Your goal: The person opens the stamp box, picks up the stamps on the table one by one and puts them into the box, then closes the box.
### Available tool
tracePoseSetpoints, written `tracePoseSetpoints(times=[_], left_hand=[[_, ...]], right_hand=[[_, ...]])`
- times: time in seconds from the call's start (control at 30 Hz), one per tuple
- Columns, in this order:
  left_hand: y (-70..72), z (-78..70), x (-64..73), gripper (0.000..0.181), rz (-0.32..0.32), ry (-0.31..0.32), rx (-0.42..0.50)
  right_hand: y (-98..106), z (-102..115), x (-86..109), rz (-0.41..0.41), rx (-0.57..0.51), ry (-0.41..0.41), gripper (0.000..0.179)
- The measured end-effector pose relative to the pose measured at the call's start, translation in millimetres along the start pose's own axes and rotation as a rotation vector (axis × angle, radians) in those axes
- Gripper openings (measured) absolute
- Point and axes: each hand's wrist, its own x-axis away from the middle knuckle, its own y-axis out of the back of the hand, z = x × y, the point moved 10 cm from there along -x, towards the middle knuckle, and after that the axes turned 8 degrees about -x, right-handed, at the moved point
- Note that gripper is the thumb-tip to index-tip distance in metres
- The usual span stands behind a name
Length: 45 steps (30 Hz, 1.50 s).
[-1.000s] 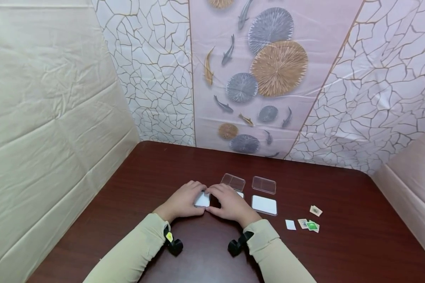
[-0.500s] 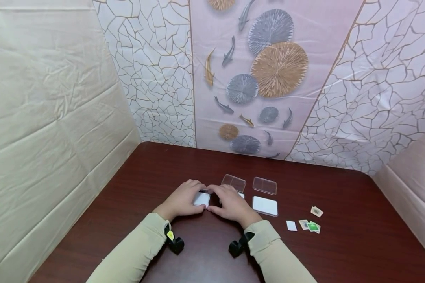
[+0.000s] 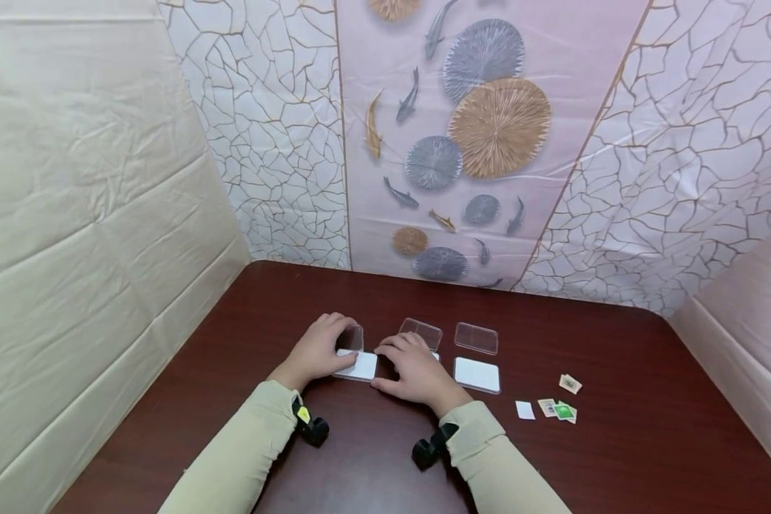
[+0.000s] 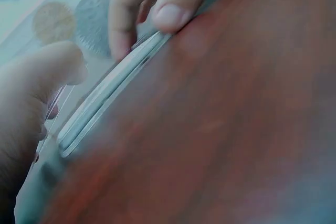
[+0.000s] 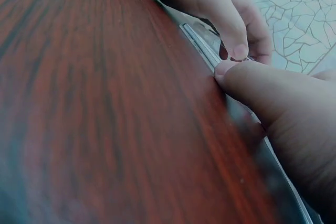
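Behind the dark red-brown wooden worktop (image 3: 283, 300) hangs a pale fabric backdrop (image 3: 283, 164) printed with gold crack lines, fish and round leaves. Over the last half second, the flat transparent plastic lid (image 3: 353, 339) has come up off the shallow clear rectangular box (image 3: 355, 378). The person's left hand (image 3: 319, 350) pinches that lid between thumb and curved fingers, tilting it above the box's far left part; whether its lower edge touches the box cannot be told. The right hand (image 3: 417, 371) grips the box's right end, thumb at the near corner and fingers at the far side, probably to steady it. Uncovering appears done for this box, which sits on the worktop between the hands, its white insert (image 3: 363, 365) exposed.

Further right, a second clear box with a white insert (image 3: 435, 356) is mostly hidden by the right hand; a third (image 3: 477, 375), likewise filled, shows fully. Two loose clear lids lie beyond them, and small stamp-like paper pieces (image 3: 557, 409) lie to the right.
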Motion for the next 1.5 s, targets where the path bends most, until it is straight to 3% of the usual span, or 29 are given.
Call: tracePoseSetpoints(times=[0.2,0.43,0.53,0.7,0.83,1.07,1.33,1.5], left_hand=[[-4.4,28.3,-13.4,0.059,0.007,0.090,-0.029],[-16.2,42.2,-28.2,0.059,0.053,0.104,-0.068],[-20.5,41.7,-32.4,0.055,0.067,0.090,-0.082],[-31.5,33.2,-36.4,0.052,0.145,0.049,-0.092],[-37.0,27.8,-38.2,0.055,0.192,0.053,-0.060],[-37.7,30.8,-41.1,0.051,0.203,0.117,0.006],[-47.6,32.1,-47.2,0.052,0.238,0.097,0.007],[-45.4,30.1,-50.5,0.051,0.217,0.109,-0.024]], right_hand=[[0.6,-2.2,0.3,-0.003,0.005,-0.021,0.054],[-1.7,-3.3,0.1,0.011,0.023,-0.024,0.055],[-2.1,-3.3,0.0,0.012,0.030,-0.022,0.055],[-1.4,-2.9,-0.6,0.005,0.030,-0.019,0.054],[-1.5,-2.4,-0.9,0.007,0.030,-0.017,0.054],[-2.8,-4.9,-1.8,0.015,0.030,-0.028,0.054],[-2.8,-4.5,-1.6,0.028,-0.001,-0.041,0.053],[-1.9,-2.4,-1.5,0.026,-0.006,-0.040,0.053]])
